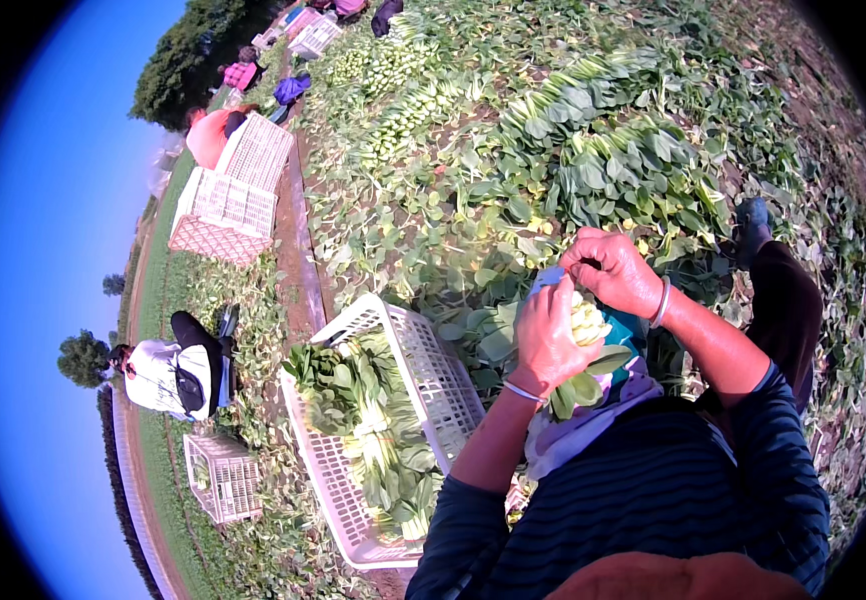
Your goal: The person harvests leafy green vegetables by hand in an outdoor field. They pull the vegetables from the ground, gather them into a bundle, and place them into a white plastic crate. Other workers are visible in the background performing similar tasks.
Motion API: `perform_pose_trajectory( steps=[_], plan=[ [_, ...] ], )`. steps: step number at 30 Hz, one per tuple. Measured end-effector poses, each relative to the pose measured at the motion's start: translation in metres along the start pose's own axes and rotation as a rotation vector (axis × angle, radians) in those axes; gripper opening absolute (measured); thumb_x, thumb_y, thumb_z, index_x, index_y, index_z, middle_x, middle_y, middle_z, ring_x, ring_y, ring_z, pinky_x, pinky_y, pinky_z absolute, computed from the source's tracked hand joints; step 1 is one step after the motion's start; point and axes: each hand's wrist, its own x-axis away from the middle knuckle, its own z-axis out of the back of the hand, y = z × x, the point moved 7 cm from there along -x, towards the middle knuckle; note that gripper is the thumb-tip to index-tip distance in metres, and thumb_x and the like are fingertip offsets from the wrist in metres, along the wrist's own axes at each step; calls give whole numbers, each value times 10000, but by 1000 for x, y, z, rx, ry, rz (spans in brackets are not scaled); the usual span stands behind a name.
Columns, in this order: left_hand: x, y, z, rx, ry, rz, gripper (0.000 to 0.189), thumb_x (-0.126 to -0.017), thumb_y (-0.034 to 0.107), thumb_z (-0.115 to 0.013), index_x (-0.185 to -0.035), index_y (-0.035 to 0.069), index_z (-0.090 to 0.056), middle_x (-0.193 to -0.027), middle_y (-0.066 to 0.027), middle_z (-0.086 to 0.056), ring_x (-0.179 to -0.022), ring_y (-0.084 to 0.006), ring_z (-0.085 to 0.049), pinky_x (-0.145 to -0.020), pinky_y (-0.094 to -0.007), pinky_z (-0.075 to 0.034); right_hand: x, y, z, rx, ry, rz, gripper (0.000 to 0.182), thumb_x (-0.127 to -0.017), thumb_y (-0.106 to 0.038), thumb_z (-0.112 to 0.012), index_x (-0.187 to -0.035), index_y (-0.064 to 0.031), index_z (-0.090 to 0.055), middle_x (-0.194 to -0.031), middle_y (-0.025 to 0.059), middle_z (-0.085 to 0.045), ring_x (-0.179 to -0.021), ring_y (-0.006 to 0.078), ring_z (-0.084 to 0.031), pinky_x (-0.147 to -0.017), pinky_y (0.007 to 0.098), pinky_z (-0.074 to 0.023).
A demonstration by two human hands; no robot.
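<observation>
My left hand (pixel 553 334) is wrapped round a bunch of leafy greens (pixel 589 322), held over my lap with the pale stem ends up. Green leaves stick out below the palm. My right hand (pixel 613 271) has thumb and fingers drawn together against my left fingertips; whether something thin is pinched there is too small to tell. A light-blue piece (pixel 545 277) shows just beyond my left fingers. Beside my left forearm stands a white plastic crate (pixel 440 375), in which tied bunches of greens (pixel 373 442) lie.
Rows of cut greens (pixel 613 165) lie ahead on leaf-littered ground. Stacked plastic crates (pixel 226 210) stand left, near a bent-over person (pixel 207 139). Another person (pixel 170 375) sits further left, near a smaller crate (pixel 223 476). My shoe (pixel 754 225) rests at right.
</observation>
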Motion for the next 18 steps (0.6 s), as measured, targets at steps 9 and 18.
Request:
perform_pose_trajectory(
  steps=[9,18],
  plan=[
    [4,10,-5,-164,-17,-28,643,-556,297,-835,-1058,4,-560,-1034,-169,-570,-987,-356,-558,-799,-439,-462,17,-25,-2,-165,77,-62,175,-731,83,-559,-833,7,-679,-756,63,-569,-716,159,-561,-662,282,-455],
    [-2,4,-10,94,-20,73,486,-646,330,-733,-1037,90,-575,-957,-113,-615,-928,-329,-576,-780,-445,-442,43,-61,-29,194,130,140,153,-712,2,-595,-853,-19,-653,-740,129,-544,-682,313,-563,-630,369,-477]
  ],
)
